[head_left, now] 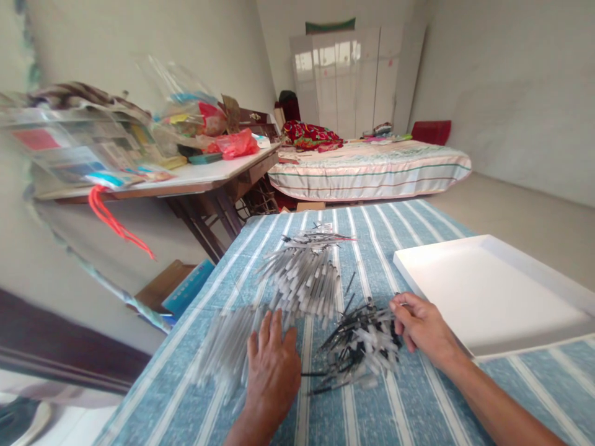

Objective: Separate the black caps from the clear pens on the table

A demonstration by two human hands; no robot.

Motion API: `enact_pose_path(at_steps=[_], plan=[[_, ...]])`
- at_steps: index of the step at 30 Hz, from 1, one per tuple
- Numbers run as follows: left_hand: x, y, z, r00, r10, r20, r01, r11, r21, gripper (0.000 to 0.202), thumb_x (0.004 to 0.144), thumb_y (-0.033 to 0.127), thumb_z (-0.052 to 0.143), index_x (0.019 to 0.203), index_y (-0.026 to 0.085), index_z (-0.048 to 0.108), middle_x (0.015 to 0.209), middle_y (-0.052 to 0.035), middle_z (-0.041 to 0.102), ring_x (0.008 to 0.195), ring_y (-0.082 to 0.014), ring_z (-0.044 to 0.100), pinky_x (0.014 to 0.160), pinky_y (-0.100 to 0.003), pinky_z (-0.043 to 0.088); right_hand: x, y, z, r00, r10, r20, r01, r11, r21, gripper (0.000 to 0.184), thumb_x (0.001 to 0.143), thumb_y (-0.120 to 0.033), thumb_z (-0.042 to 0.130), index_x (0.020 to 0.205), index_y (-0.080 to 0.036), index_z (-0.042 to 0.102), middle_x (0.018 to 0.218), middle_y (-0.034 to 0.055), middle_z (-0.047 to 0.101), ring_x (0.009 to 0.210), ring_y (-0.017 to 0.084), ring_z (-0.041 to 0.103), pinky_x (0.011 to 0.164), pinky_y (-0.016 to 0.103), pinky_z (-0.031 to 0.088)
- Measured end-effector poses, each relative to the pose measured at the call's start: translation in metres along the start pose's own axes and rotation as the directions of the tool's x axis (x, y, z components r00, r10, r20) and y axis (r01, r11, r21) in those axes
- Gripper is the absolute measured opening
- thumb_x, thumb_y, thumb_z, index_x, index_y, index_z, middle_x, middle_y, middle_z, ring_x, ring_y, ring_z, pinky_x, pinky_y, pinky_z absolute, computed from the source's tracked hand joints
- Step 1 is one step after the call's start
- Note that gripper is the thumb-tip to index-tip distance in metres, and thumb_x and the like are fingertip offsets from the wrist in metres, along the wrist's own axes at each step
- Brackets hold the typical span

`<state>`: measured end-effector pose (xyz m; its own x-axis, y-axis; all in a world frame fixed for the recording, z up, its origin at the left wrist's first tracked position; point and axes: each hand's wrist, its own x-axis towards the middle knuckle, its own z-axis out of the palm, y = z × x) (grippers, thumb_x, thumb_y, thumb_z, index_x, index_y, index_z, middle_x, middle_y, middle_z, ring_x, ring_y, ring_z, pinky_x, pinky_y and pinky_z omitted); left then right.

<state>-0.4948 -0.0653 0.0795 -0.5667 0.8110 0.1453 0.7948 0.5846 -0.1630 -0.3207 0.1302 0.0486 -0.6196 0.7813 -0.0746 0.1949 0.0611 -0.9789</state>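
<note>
My left hand (272,365) rests palm down at the right edge of a heap of clear pen barrels (223,347), its fingers stretched forward and slightly apart. At the right side of a pile of black and clear pen caps (367,341), my right hand (425,328) has thumb and forefinger pinched together. A small dark tip shows above that pinch, too small to name. Farther back lies a bigger heap of whitish pen barrels (307,279), with thin dark-tipped refills (316,240) behind it.
A shallow white box lid (493,297) stands at the right on the blue striped tablecloth (372,415). On the left, a side table (199,176) carries bags and a clear plastic box. Behind are a bed (372,173) and a white wardrobe (348,80).
</note>
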Motion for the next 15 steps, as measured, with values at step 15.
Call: enact_pose_path(at_steps=[15], plan=[[-0.011, -0.068, 0.032, 0.981, 0.126, -0.145, -0.135, 0.99, -0.051, 0.038, 0.07, 0.011, 0.042, 0.096, 0.026, 0.065, 0.129, -0.0064, 0.046, 0.124, -0.0285, 0.031, 0.094, -0.043, 0.036, 0.005, 0.006, -0.003, 0.999, -0.034, -0.009, 0.034, 0.999, 0.017, 0.028, 0.08, -0.045, 0.045, 0.069, -0.019, 0.048, 0.049, -0.0064, 0.052, 0.025, 0.006, 0.04, 0.028, 0.018, 0.026]])
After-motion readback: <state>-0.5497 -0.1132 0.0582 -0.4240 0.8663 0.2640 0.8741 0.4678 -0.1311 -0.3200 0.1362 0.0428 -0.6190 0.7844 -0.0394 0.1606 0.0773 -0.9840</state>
